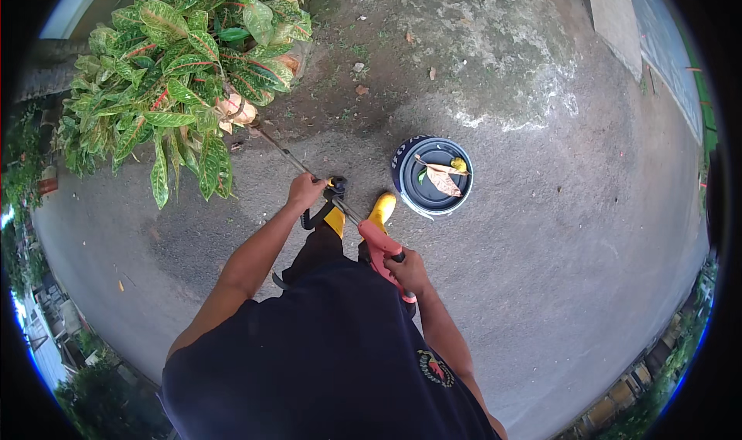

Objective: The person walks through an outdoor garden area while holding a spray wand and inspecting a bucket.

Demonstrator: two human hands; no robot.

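Note:
My left hand (307, 192) is closed on the metal shaft of a long-handled power tool (379, 244), close to its black loop-shaped front handle. Behind it, my right hand (410, 271) grips the black rear grip on the tool's red housing. The shaft slants up and left, its far end reaching the base of a leafy potted-type plant (191, 75) with red-veined, speckled leaves. Pale dry leaves (237, 112) hang at that end and hide part of the tip. What sort of working head it has, I cannot tell.
A dark blue bucket (407, 176) bearing writing stands right of my yellow boots (382, 208). On its dark round surface lie a dry brown leaf (443, 180), a yellow one and a green piece. Rough paving (522, 237) surrounds me, with a mossy patch (487, 52) ahead and a wall at upper right.

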